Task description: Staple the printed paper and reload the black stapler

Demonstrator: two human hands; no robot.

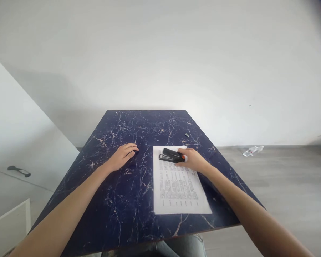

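A black stapler [171, 155] with an orange tip lies on the top edge of a printed white sheet of paper [178, 185]. My right hand [194, 159] is closed around the stapler's right end. My left hand [122, 155] rests palm down on the dark blue marbled table [117, 200], left of the paper, fingers loosely spread and holding nothing.
A small dark object [187, 135] lies on the table near its far right edge. A plastic bottle [253, 150] lies on the grey floor to the right. A white cabinet with a dark handle [19, 171] stands at left. A white wall is behind.
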